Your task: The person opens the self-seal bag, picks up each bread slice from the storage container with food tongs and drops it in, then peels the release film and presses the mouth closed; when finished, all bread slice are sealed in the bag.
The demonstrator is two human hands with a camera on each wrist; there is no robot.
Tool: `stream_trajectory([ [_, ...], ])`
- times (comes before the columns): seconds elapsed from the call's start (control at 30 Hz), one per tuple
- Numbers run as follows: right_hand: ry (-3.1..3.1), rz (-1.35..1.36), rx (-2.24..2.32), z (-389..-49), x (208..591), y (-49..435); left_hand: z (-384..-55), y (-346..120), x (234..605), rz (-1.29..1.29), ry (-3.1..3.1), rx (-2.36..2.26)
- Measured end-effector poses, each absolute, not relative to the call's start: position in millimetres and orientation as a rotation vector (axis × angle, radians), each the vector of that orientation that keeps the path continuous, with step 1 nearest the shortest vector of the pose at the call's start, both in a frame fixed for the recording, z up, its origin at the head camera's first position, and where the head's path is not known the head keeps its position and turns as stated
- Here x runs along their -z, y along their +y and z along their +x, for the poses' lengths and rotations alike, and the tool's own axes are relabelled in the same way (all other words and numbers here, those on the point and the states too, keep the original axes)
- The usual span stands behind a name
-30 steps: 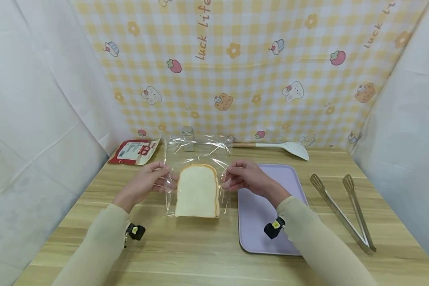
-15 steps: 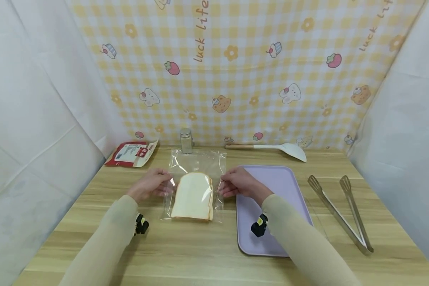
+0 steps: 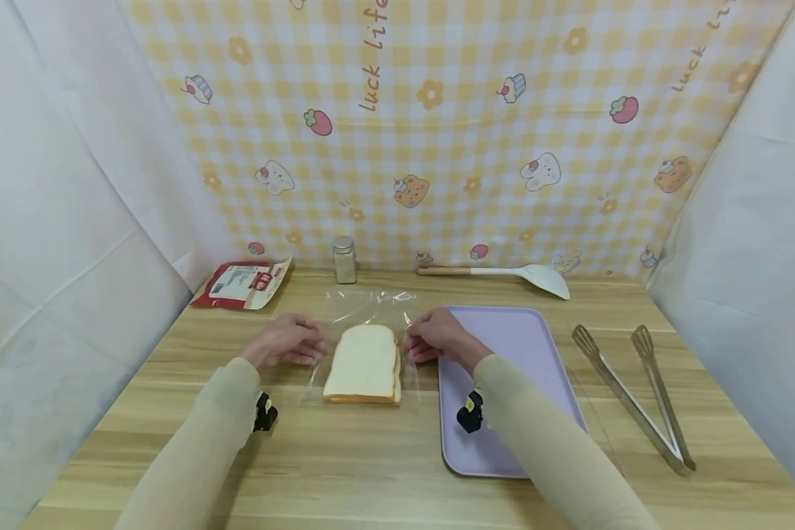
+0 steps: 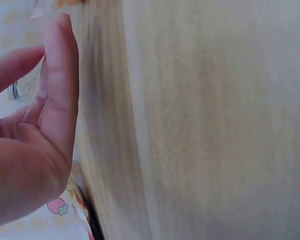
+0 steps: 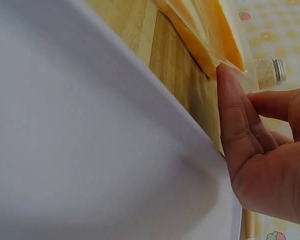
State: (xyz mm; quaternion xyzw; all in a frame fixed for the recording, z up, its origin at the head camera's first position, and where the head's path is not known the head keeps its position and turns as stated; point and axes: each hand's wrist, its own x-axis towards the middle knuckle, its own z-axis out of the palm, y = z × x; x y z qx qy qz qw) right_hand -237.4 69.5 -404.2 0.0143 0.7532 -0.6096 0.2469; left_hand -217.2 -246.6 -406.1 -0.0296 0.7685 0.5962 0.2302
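Observation:
A clear plastic bag [image 3: 371,300] with slices of white bread [image 3: 364,364] inside lies on the wooden table in the head view. At the bag's left edge, my left hand [image 3: 290,340] pinches the film between thumb and fingers. My right hand [image 3: 435,335] pinches the opposite edge, close to the tray's upper left corner. In the right wrist view, the bread [image 5: 230,37] shows its brown crust through the film, just beyond my right fingertips. Thumb and fingers of my left hand [image 4: 45,95] meet in the left wrist view, where the film is hardly visible.
A purple tray [image 3: 503,412] is right of the bag, with metal tongs [image 3: 636,401] spread beyond it. Along the back are a red-and-cream packet [image 3: 241,285], a seasoning jar [image 3: 345,261] and a white spatula with a wooden handle [image 3: 497,272]. A patterned cloth hangs behind.
The bag of bread has come down from an upright, raised position to lie on the table. Both hands have lowered with it, and the jar behind shows uncovered.

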Motion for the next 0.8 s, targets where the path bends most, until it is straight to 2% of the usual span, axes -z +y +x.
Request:
stream_trajectory([
  [0.4,2.305,0.086,1.482,-244,405,63,-222,-243,409,-0.195,2.185,-1.669],
  [0.8,2.355,0.110,1.423,-247,398,58,-226,-245,411,-0.193,2.200,-1.680],
])
